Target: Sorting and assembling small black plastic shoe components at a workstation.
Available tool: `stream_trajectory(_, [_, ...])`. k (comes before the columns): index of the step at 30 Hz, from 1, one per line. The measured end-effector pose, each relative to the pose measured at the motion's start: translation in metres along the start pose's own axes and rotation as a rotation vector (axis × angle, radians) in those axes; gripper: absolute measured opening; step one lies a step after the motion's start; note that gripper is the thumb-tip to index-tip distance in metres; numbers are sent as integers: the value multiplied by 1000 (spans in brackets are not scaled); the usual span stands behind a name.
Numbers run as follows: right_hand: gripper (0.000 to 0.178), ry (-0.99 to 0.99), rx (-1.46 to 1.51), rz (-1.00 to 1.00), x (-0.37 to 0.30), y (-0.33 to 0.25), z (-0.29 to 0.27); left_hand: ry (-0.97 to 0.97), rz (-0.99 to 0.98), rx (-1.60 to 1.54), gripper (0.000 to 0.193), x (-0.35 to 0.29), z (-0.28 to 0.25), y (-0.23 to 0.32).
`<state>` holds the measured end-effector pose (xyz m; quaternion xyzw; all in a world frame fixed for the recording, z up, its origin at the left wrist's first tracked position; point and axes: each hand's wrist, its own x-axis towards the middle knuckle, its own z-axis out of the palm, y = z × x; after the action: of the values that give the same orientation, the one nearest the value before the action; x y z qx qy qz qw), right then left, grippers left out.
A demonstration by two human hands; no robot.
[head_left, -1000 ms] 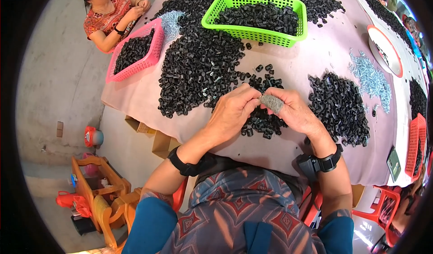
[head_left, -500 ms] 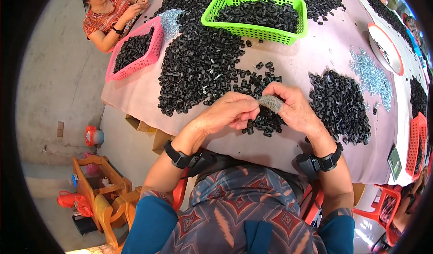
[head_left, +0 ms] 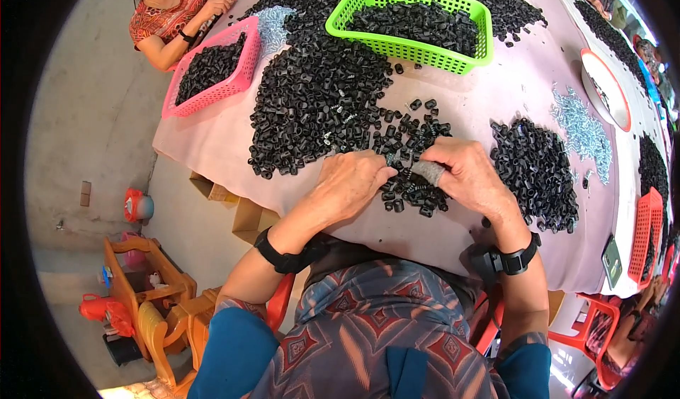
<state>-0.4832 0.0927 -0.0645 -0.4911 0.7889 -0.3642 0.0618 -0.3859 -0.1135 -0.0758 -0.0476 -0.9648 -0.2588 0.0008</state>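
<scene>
My left hand (head_left: 352, 178) is at the near edge of a small heap of black plastic pieces (head_left: 413, 133), its fingertips pinched together. Across the heap, my right hand (head_left: 469, 174) is also closed, thumb against a forefinger wrapped in a grey fabric band (head_left: 429, 171). Whatever lies between the fingertips of either hand is too small or hidden to make out. The two hands are apart, with black pieces in the gap. A large pile of black pieces (head_left: 301, 108) stretches away on the left, with a few screws on top; another pile (head_left: 533, 176) lies beside my right hand.
A green basket (head_left: 409, 53) and a pink basket (head_left: 249, 62) hold black pieces. Silvery screws (head_left: 584, 126) lie near a red-rimmed bowl (head_left: 610, 101). A phone (head_left: 611, 261) and a red basket (head_left: 643, 239) sit at the right edge. Another person (head_left: 170, 16) works at far left.
My hands, close together before, have moved apart and down to the small heap. My left fingers have turned downward. The view has shifted slightly.
</scene>
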Motion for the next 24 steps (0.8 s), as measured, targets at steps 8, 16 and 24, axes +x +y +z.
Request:
stream_trajectory(8, [10, 426, 420, 357, -28, 19, -40, 203, 15, -172, 21, -10, -10, 5])
stream_trajectory(16, [11, 331, 407, 423, -53, 23, -78, 109, 12, -457, 10, -26, -1, 16])
stream_trajectory(24, [10, 102, 245, 455, -103, 18, -58, -57, 154, -494, 11, -32, 19, 23])
